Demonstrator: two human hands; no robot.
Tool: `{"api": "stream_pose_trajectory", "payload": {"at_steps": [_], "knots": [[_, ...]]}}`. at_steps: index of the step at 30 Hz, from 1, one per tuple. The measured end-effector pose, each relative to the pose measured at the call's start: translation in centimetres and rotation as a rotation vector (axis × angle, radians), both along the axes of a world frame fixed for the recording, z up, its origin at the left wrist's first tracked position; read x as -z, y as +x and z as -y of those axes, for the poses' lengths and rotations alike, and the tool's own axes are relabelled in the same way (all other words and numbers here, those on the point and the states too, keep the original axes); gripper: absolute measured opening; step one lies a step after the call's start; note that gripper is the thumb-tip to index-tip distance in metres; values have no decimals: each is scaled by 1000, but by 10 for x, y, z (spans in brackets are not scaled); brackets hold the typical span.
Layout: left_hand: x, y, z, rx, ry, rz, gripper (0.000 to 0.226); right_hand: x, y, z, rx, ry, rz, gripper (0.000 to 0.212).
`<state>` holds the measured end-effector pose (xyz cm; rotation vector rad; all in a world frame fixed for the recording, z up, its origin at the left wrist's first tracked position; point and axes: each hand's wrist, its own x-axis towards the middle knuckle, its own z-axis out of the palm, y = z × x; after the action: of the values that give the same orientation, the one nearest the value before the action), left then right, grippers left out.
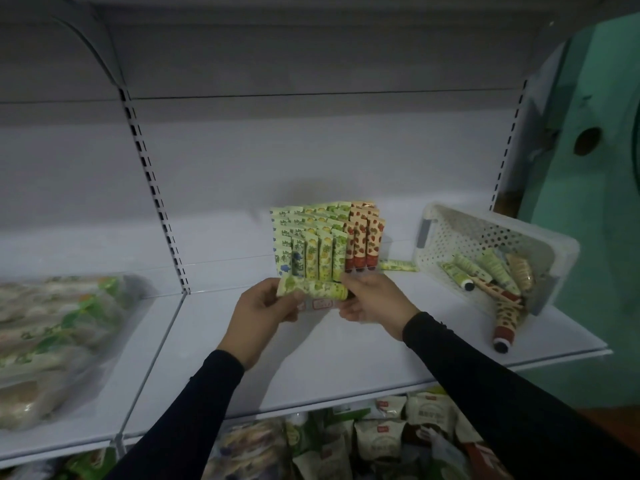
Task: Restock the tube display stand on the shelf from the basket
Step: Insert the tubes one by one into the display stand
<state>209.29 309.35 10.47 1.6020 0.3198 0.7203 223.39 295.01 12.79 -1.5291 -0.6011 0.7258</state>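
A tiered display stand (325,244) on the white shelf (242,341) holds rows of upright green and red strawberry-print tubes. Just in front of it I hold one green tube (311,289) lying sideways: my left hand (266,306) grips its flat end, my right hand (374,299) pinches its cap end. The white perforated basket (450,233) lies tipped on its side at the right, with several tubes (491,271) inside. One red tube (505,323) has spilled out toward the shelf's front edge.
A loose green tube (398,265) lies on the shelf between stand and basket. Bagged goods (52,334) fill the left shelf section. Packaged snacks (381,438) sit on the shelf below. A green wall (595,202) stands at the right.
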Motion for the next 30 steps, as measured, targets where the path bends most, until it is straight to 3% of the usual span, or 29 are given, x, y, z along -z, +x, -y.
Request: {"api": "stream_pose_trajectory", "payload": {"at_steps": [2, 5, 8, 16, 24, 26, 30], "knots": [[-5, 4, 3, -12, -28, 22, 7, 5, 2, 2, -67, -71, 26, 32], [-10, 10, 6, -34, -22, 8, 19, 11, 8, 2, -79, -137, 302, 35], [-10, 14, 8, -18, 2, -41, 25, 5, 5, 4, -110, -33, 461, 24], [-7, 25, 15, 18, 103, -97, 30, 2, 10, 3, -162, 25, 542, 18], [15, 5, -15, -336, 659, -477, 22, -2, 38, 17, -12, 15, 604, 22], [23, 4, -25, -383, 743, -567, 37, -6, 44, 17, 69, -1, 646, 31], [37, 8, -33, -287, 892, -759, 60, -16, 54, 15, 198, -7, 744, 36]]}}
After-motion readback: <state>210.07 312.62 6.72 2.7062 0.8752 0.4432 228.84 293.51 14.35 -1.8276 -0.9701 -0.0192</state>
